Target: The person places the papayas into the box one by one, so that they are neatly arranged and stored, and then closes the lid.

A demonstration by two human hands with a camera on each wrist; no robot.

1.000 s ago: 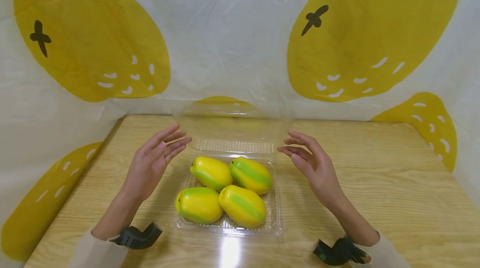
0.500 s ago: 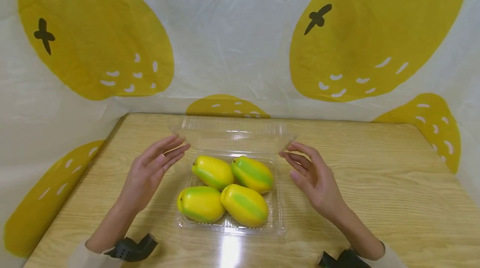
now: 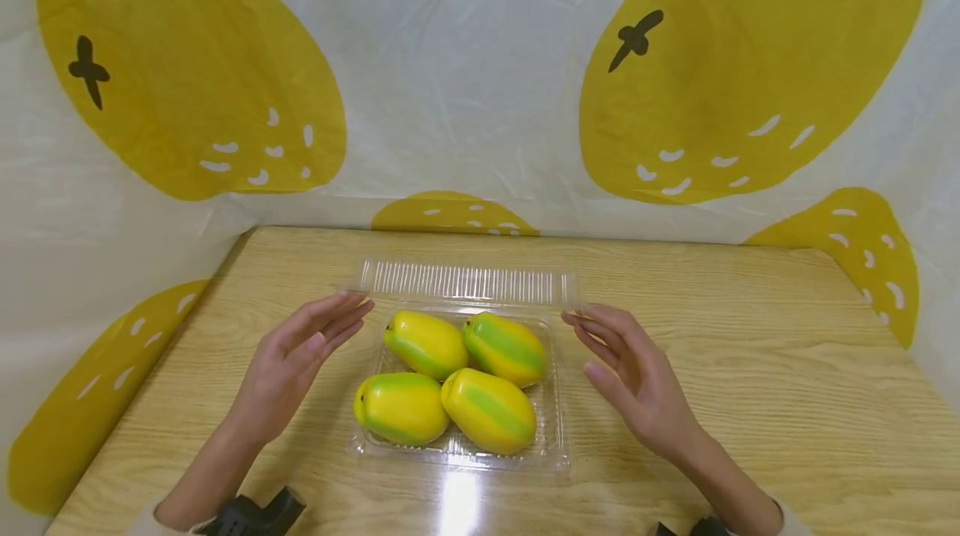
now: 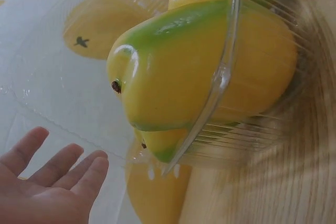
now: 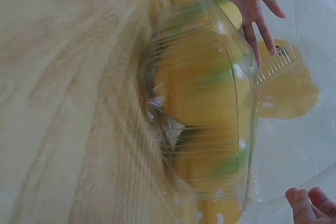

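Container: I see the clear plastic clamshell box (image 3: 457, 457) mid-table, hinged lid (image 3: 465, 282) half-lowered over four yellow-green fruits (image 3: 450, 378).
Hands: left hand (image 3: 300, 353) and right hand (image 3: 633, 369) open-fingered, fingertips at the lid's corners.
Handling: I judge it light, flimsy, slick; take the lid's front corners.

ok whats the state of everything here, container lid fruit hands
clear plastic container: open, sitting flat on the wooden table
lid: hinged back at the far edge, partly lowered over the tray, not closed
four yellow-green fruits: lying inside the tray in two rows, uncovered
left hand: fingers straight, fingertips at the lid's left corner, gripping nothing
right hand: fingers relaxed, fingertips at the lid's right corner, gripping nothing
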